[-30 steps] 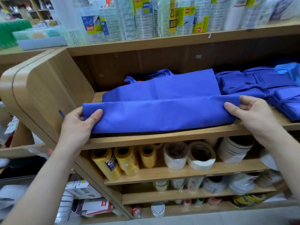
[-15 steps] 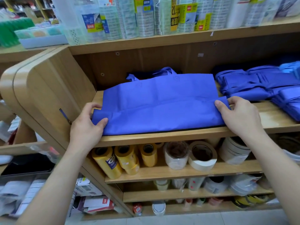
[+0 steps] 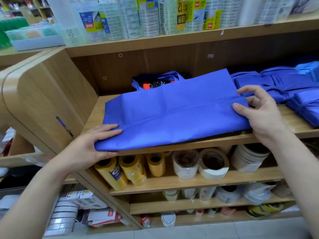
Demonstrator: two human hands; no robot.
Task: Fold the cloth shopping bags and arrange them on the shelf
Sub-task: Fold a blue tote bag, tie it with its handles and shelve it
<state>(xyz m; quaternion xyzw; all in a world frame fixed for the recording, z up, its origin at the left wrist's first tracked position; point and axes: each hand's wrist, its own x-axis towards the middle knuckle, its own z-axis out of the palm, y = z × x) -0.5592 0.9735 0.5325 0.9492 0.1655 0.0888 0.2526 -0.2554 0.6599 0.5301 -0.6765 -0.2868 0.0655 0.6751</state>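
Note:
A blue cloth shopping bag (image 3: pixel 172 114) lies flat on the wooden shelf (image 3: pixel 189 144), its near edge hanging slightly over the shelf front. My left hand (image 3: pixel 93 144) grips the bag's near left corner, fingers on top and thumb beneath. My right hand (image 3: pixel 259 109) is at the bag's right edge; the thumb presses on the cloth and the fingers are spread and raised above it. The bag's handles (image 3: pixel 165 78) point toward the back of the shelf. A pile of folded blue bags (image 3: pixel 284 87) sits to the right on the same shelf.
Behind the bag, a dark bag (image 3: pixel 155 83) holds orange and black items. The shelf's curved wooden end panel (image 3: pixel 43 100) stands at the left. Tape rolls (image 3: pixel 213 163) and yellow rolls (image 3: pixel 120 169) fill the shelf below. Packaged rolls (image 3: pixel 155 16) line the shelf above.
The folded strip was pushed back and laid flat on the shelf. My left hand shifted to the near left corner. My right hand's fingers lifted and spread at the right edge.

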